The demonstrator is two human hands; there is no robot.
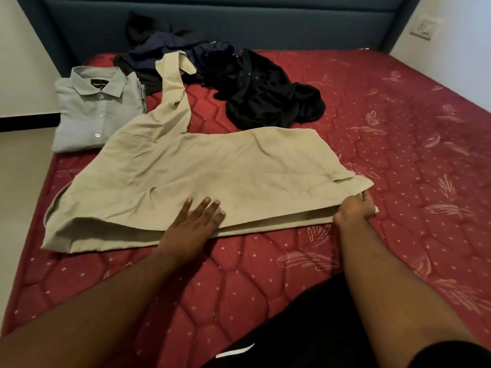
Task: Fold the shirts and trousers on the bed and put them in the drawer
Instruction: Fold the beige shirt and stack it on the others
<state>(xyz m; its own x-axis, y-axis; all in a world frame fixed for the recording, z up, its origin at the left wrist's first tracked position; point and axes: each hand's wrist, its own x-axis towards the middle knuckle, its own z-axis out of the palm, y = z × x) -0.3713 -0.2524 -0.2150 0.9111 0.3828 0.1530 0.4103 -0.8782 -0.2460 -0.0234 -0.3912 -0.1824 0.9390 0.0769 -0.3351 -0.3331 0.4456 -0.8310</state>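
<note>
Head view: beige trousers (pixel 202 171) lie spread across the red mattress (pixel 372 128); the left hand (pixel 195 221) presses flat on them, fingers straight; the right hand (pixel 354 208) pinches their right end; a folded grey shirt (pixel 98 112) sits beside them, dark clothes (pixel 255 94) heaped behind.

Home bedroom: red quilted mattress (pixel 372 155), padded blue headboard (pixel 239 22), wall socket (pixel 425 27).

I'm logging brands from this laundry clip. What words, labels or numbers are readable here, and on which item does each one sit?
Black neck label inside the collar of the folded pale grey button-up shirt: pale lettering, too small and blurred to read.
Beige trousers, dark clothes pile, red quilted mattress: no text visible.
</note>
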